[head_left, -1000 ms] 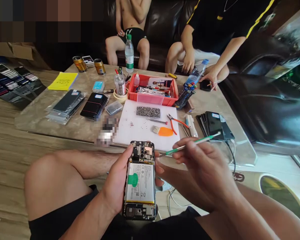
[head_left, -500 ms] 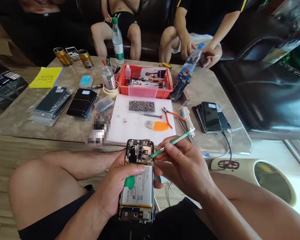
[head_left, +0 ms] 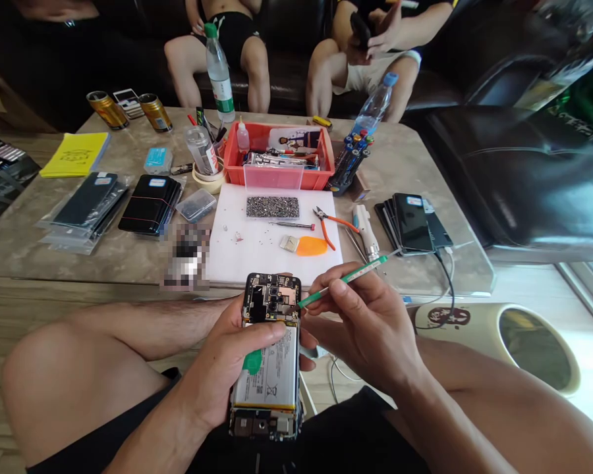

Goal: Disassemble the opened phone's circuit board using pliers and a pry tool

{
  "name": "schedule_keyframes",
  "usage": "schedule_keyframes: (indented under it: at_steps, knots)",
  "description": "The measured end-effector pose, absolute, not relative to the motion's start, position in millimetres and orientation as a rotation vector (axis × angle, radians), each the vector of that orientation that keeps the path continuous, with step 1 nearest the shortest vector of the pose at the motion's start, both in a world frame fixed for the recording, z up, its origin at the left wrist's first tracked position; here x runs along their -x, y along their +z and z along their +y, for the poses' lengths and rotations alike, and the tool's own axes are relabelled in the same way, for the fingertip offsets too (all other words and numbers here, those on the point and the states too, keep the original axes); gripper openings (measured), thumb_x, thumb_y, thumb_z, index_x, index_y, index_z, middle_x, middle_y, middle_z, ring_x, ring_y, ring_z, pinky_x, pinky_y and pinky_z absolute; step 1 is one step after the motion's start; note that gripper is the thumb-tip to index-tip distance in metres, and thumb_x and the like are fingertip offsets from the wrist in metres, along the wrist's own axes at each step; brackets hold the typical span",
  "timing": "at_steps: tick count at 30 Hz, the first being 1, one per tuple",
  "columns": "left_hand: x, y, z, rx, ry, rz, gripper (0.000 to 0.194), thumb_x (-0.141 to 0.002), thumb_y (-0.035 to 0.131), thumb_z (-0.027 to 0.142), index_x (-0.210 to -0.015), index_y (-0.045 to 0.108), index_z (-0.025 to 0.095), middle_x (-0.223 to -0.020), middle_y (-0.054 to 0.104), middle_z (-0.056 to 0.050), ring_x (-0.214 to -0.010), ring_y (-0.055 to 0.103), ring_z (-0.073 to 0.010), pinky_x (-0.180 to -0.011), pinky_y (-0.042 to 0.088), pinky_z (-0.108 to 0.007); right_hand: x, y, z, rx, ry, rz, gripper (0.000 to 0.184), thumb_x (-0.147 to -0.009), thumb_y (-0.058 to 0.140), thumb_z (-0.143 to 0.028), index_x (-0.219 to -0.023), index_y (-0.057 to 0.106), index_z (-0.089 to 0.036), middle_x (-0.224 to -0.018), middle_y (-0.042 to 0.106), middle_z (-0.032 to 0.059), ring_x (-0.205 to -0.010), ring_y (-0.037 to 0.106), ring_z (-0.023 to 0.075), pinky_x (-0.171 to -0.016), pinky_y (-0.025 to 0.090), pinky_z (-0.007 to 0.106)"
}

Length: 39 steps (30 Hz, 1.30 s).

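Note:
My left hand (head_left: 227, 355) is closed around an opened smartphone (head_left: 269, 382), its thumb lying across the top of the silver battery. The bare circuit board and camera modules show at the phone's upper end, and a green round patch sits on the battery's left side. Between the thumb and fingers of my right hand (head_left: 363, 316) is a slim green pry tool (head_left: 356, 274) with thin metal ends. Its lower tip reaches the right side of the board, though whether it touches cannot be made out.
On the table, a white foam pad (head_left: 237, 260) bears a box of tiny screws (head_left: 273, 207), orange-handled cutters (head_left: 331, 227), a screwdriver (head_left: 296, 225) and an orange-handled brush (head_left: 309, 245). Around it are a red tool bin (head_left: 277, 176) and phone stacks (head_left: 151, 204). A person (head_left: 370, 49) sits opposite.
My view has shifted slightly, while both hands keep their holds and the pry tool stays at the board. The person opposite has moved their hands from beside the bottle and holds a dark phone.

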<state>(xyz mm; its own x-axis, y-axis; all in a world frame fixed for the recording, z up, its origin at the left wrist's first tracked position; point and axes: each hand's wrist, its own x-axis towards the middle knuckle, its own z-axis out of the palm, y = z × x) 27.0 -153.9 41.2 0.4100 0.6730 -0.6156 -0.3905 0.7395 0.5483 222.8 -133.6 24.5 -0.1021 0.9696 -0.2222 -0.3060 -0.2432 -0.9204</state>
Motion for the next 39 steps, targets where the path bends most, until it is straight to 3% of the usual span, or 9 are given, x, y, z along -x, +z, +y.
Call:
schedule_keyframes:
  at_steps: [6,11,22,33,39]
  knots:
    - [-29,40,-152,-0.386,0.684,0.939,0.034,-0.086,0.074,0.026,-0.116,0.061,0.019,-0.088,0.080,-0.014,-0.076,0.079,-0.0317,-0.058,0.060,-0.031,-218,30,-133,1.208,1.595,-0.811,0.029,-0.091,0.078,-0.047,-0.089,0.068,-0.020,-0.080,0.075,0.0052,-0.070,0.074,0.0185,-0.061,0.061,0.028]
    - [-32,37,-153,-0.374,0.693,0.988,0.044,-0.082,0.079,0.028,-0.121,0.060,0.020,-0.089,0.080,-0.012,-0.078,0.079,-0.0324,-0.061,0.060,-0.034,-216,25,-128,1.293,1.651,-0.707,0.034,-0.088,0.080,-0.049,-0.088,0.068,-0.018,-0.071,0.074,0.0043,-0.062,0.073,0.0163,-0.056,0.059,0.023]
    - [-29,38,-151,-0.303,0.692,0.979,0.048,-0.079,0.081,0.027,-0.121,0.057,0.021,-0.092,0.080,-0.013,-0.083,0.079,-0.0376,-0.056,0.060,-0.036,-221,20,-134,1.107,1.628,-0.772,0.024,-0.093,0.076,-0.044,-0.093,0.068,-0.021,-0.085,0.076,0.0046,-0.073,0.073,0.0188,-0.063,0.060,0.030]
    - [-30,36,-152,-0.306,0.685,0.983,0.044,-0.081,0.078,0.025,-0.120,0.059,0.018,-0.090,0.080,-0.014,-0.077,0.079,-0.0338,-0.058,0.060,-0.034,-230,22,-135,1.123,1.523,-0.966,0.023,-0.094,0.075,-0.045,-0.093,0.068,-0.023,-0.083,0.073,0.0026,-0.067,0.070,0.0173,-0.065,0.058,0.032]
    - [-35,35,-156,-0.319,0.680,0.956,0.045,-0.081,0.080,0.028,-0.121,0.060,0.019,-0.087,0.080,-0.013,-0.075,0.079,-0.0313,-0.061,0.060,-0.033,-224,20,-129,1.244,1.645,-0.837,0.034,-0.092,0.074,-0.051,-0.081,0.064,-0.020,-0.070,0.072,0.0032,-0.057,0.067,0.0162,-0.052,0.053,0.025]
